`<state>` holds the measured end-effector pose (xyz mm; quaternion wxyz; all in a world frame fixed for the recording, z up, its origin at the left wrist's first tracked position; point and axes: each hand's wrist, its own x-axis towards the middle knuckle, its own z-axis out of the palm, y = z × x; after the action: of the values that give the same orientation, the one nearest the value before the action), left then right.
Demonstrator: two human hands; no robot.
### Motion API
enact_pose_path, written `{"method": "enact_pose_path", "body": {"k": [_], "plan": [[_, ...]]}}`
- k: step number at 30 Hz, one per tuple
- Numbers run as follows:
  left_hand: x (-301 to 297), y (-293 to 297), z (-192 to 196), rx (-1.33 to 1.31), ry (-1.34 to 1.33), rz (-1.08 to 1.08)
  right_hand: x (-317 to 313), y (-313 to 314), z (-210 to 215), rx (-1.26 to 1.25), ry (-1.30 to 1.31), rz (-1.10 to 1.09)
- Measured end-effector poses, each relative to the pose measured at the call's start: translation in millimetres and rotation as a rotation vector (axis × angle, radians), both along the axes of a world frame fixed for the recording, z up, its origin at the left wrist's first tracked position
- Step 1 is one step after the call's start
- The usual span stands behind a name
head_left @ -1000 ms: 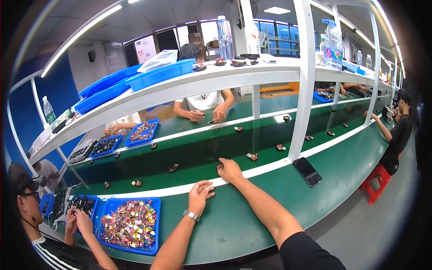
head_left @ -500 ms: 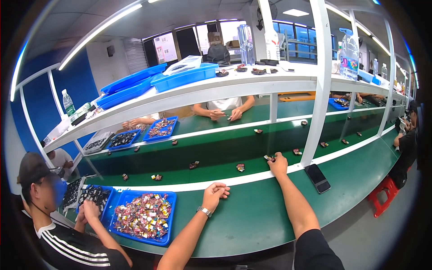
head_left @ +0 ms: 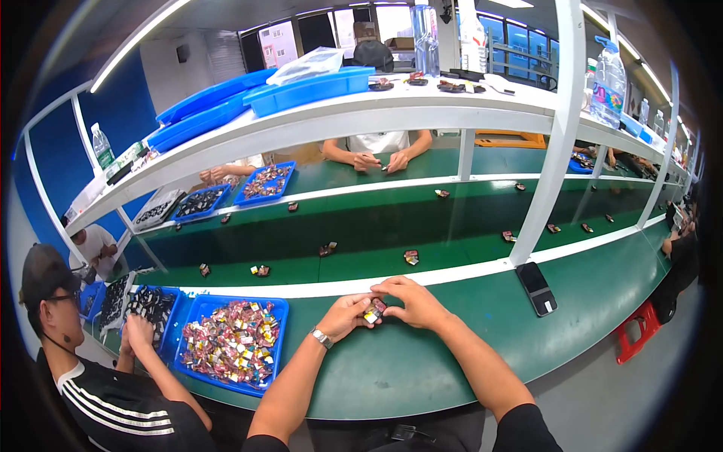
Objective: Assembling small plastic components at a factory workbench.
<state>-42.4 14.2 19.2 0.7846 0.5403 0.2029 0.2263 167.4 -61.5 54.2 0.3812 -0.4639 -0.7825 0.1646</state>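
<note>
Over the near green tabletop [head_left: 452, 354], my two hands meet around a small dark part [head_left: 373, 310] with red, yellow and white patches. My left hand [head_left: 343, 317], with a metal watch on its wrist, grips the part from the left. From the other side, my right hand [head_left: 414, 304] closes on it with its fingers curved over the top. Its exact kind is too small to tell. Left of my hands, a blue tray [head_left: 283, 343] holds a heap of small red, white and yellow pieces [head_left: 232, 340].
Beyond a white rail [head_left: 316, 291], similar parts [head_left: 411, 258] lie spaced along a green conveyor belt [head_left: 369, 264]. A black phone [head_left: 535, 289] lies by a white post [head_left: 553, 143]. At left, a co-worker [head_left: 105, 392] handles dark pieces; another person's hands [head_left: 380, 161] work across the belt.
My right hand has lifted a part off the belt and brought it back to my left hand. Both hands now close around it. The head view has shifted slightly.
</note>
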Motion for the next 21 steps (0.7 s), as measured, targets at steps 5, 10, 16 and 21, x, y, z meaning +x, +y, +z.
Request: {"method": "enact_pose_path", "body": {"k": [5,10,16,21], "plan": [[12,-5,-4,-0.008,-0.079,0.206,-9,0,-12,0.225,-0.010,-0.220],[14,-5,-10,-0.048,-0.124,0.189,-21,5,-21,0.261,-0.071,-0.301],[9,-5,-17,-0.066,-0.184,0.223,-26,2,-22,0.344,-0.041,-0.299],[9,-9,-10,-0.075,-0.176,0.212,-16,0,-17,0.133,-0.028,-0.178]]}}
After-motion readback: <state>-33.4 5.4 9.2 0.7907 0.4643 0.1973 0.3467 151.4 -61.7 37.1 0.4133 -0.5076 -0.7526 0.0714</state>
